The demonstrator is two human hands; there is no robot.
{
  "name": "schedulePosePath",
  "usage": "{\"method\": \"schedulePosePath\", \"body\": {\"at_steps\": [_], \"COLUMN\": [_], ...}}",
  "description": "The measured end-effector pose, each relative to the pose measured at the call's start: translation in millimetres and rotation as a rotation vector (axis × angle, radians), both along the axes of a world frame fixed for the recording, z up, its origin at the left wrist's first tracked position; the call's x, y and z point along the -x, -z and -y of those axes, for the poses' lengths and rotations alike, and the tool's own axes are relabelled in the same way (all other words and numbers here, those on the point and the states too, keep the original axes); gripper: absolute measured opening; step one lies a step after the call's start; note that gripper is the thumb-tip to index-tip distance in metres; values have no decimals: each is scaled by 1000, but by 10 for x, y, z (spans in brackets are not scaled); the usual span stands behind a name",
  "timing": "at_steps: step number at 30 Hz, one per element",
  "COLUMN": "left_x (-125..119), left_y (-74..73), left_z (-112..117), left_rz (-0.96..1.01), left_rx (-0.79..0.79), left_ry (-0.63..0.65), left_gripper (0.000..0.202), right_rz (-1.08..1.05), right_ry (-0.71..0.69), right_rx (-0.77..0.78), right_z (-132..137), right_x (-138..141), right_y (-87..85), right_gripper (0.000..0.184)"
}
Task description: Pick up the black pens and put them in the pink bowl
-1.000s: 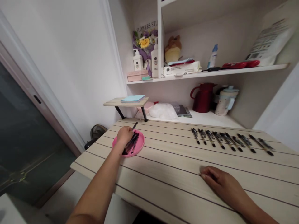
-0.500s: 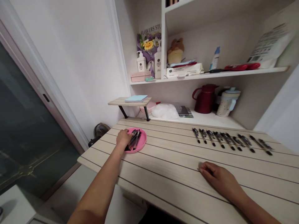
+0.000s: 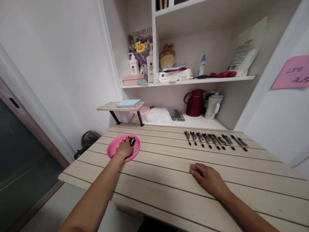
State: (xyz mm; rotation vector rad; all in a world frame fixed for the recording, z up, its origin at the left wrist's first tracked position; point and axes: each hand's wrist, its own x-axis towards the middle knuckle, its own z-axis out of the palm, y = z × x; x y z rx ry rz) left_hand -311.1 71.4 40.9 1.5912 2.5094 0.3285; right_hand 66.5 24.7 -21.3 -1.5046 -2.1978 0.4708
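Note:
A round pink tray [image 3: 112, 146] lies at the left of the desk with several black pens [image 3: 132, 141] in it. My left hand [image 3: 124, 148] reaches into the tray from the front, its fingers curled down over the pens and gripping them; the palm hides most of them. My right hand [image 3: 209, 178] rests on the desk with loosely closed fingers and nothing visible in them. Beyond it, several more pens [image 3: 212, 141] lie side by side in a slanting row at the back right, apart from the hand.
A small raised stand [image 3: 108, 106] with a light blue pad [image 3: 128, 103] is behind the tray. Along the back are a white plastic bag [image 3: 158, 115], a dark red jug [image 3: 194, 104] and a pale tumbler [image 3: 212, 108]. Shelves with bottles and a plush toy [image 3: 167, 56] rise above.
My left hand has moved from the pens' left side to over them, and more of the tray's left side shows. The view has turned right. My right hand keeps its loosely closed pose.

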Motion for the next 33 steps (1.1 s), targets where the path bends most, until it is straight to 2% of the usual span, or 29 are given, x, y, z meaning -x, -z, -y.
{"method": "schedulePosePath", "body": {"at_steps": [4, 6, 8, 10, 12, 14, 17, 18, 21, 25, 29, 33], "left_x": [-25, -118, -302, -575, -910, -1259, -1719, -1841, -2102, -2246, -2258, -2251], "left_y": [-59, -99, -124, -119, -76, -3, 123, 162, 273, 448, 587, 637], "left_z": [29, 61, 102, 137, 148, 120, 7, -42, -173, -253, -309, -415], "left_rz": [-22, -58, -45, 109, 423, 871, 1689, 1793, 1947, 2165, 2276, 2225], "left_rx": [-66, -255, -516, -677, -676, -558, -200, -133, -69, -151, -225, -369], "left_ry": [23, 109, 283, 478, 585, 531, 171, 126, 83, 92, 168, 74], "left_gripper": [70, 64, 53, 42, 34, 26, 20, 18, 16, 17, 24, 25], "right_rz": [-18, -31, -40, -42, -58, -97, -76, -32, 173, 385, 392, 369], "right_ry": [19, 20, 19, 35, 61, 97, 224, 279, 416, 473, 461, 451], "right_rx": [12, 13, 10, 8, 26, 61, 36, 10, -15, 20, 33, 49], "right_z": [12, 18, 16, -6, -67, -181, -436, -533, -815, -1119, -1315, -1283], "right_x": [10, 12, 13, 11, 4, -8, -20, -13, 73, 280, 391, 414], "right_y": [-32, -37, -24, 2, 25, 24, -49, -90, -228, -353, -392, -362], "right_gripper": [18, 18, 19, 21, 25, 30, 33, 33, 32, 31, 24, 23]}}
